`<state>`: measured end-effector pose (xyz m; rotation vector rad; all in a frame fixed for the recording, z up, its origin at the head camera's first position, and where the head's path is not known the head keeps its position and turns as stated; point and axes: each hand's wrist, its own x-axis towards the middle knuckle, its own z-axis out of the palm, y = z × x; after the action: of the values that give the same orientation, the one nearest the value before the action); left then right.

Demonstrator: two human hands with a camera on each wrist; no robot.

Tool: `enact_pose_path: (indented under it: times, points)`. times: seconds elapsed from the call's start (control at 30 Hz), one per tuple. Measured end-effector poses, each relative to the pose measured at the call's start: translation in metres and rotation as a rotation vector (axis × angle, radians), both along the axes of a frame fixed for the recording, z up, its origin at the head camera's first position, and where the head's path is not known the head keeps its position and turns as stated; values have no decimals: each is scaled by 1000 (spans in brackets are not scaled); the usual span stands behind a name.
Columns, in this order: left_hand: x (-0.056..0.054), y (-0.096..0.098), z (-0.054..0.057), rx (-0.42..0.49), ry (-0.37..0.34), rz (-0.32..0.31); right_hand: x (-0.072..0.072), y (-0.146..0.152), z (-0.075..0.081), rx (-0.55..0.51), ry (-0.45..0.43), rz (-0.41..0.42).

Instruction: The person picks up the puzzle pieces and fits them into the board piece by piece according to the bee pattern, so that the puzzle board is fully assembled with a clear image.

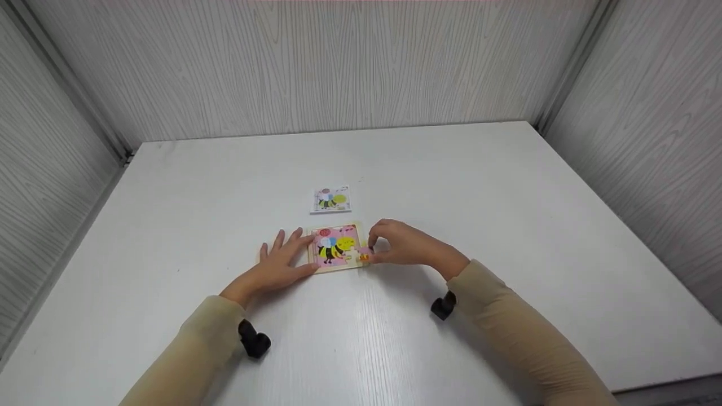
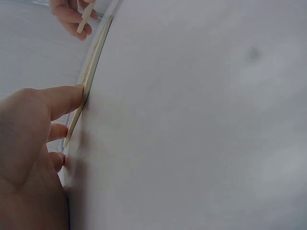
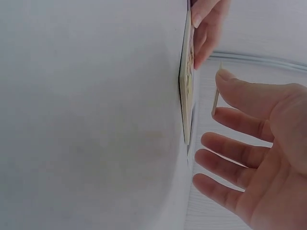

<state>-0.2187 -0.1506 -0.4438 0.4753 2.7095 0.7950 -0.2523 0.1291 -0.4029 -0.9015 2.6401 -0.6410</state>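
A square jigsaw board (image 1: 333, 248) with a bee picture on pink lies flat on the table; bare light wood shows at its lower right. My left hand (image 1: 276, 266) rests at the board's left side, thumb and index finger touching it, the other fingers spread on the table. Between thumb and index finger, my right hand (image 1: 407, 243) pinches a puzzle piece (image 3: 215, 99) by its edges. The right wrist view shows this piece held on edge, raised above the board, with the remaining fingers loosely bent.
Beyond the board lies a small square card (image 1: 330, 199) with a matching bee picture. The white table (image 1: 186, 225) is bordered by pale wood-grain panels (image 1: 338, 67) at the back and both sides. Black wrist cameras (image 1: 255, 340) are strapped at both cuffs.
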Motion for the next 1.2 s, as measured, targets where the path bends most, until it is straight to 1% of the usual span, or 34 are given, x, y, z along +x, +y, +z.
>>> enact_pose_path:
  times: [0.27, 0.47, 0.53, 0.67, 0.87, 1.2]
  points:
    - [-1, -1, 0, 5, -12, 5, -2, -18, 1, 91, 8, -9]
    - [0, 0, 0, 20, -3, 6, -4, -26, -2, 152, 76, 25]
    - [0, 0, 0, 17, -6, 9, -6, -27, -4, 159, 92, 32]
    - [0, 0, 0, 8, -9, 8, -7, -29, -6, 168, 97, 23]
    - [0, -1, 0, 3, -2, 10, -7, -32, -6, 186, 86, 13]
    - [0, 0, 0, 1, -13, 11, -8, -33, -7, 188, 75, 3]
